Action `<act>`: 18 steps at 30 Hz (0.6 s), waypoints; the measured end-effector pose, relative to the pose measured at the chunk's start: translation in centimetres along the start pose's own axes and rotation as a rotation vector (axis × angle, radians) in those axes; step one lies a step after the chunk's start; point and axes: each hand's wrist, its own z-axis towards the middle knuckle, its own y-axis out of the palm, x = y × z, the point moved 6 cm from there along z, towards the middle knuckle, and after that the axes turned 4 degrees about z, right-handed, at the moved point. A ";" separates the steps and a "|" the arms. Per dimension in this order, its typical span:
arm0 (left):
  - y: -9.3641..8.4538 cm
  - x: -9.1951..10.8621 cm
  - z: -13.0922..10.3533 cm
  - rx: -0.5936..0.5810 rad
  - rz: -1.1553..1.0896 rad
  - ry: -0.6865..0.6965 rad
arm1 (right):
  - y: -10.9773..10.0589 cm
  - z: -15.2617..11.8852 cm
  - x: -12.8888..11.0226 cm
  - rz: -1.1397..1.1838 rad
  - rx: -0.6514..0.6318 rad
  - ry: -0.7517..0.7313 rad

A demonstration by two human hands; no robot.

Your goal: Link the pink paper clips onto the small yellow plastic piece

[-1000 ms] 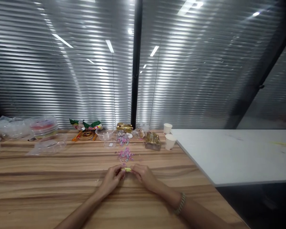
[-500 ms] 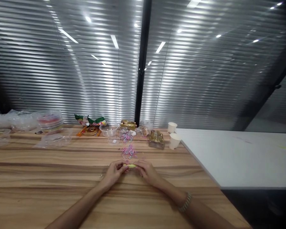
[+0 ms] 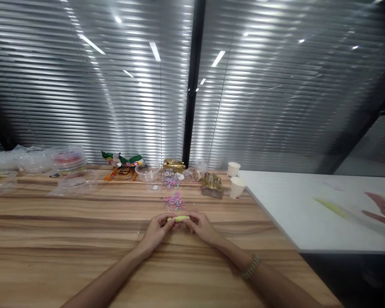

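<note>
Yellow strip (image 3: pixel 179 218) is being pinched by left hand (image 3: pixel 156 230) and right hand (image 3: pixel 202 227), fingers closed; scattering of pastel pieces (image 3: pixel 175 200) is being risked by any slip.

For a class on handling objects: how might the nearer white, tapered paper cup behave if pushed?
The nearer white, tapered paper cup is probably light, as it looks like paper, though its contents are unclear. Pushed near its wide rim, it may tip, since its base is narrower. On its side, its round shape would likely roll.
</note>
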 end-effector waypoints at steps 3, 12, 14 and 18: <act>0.1 0.3 -0.3 -0.031 -0.069 -0.060 | 0.0 -0.1 -0.3 0.025 -0.033 -0.015; 0.2 1.1 -0.6 -0.075 -0.181 -0.096 | 0.2 0.2 0.6 0.143 -0.096 0.041; 0.2 0.9 -0.5 -0.025 -0.206 -0.106 | 0.1 0.3 0.4 0.097 -0.073 0.022; 0.3 0.1 -0.4 -0.026 -0.254 -0.152 | 0.4 0.1 -0.9 -0.142 -0.069 -0.109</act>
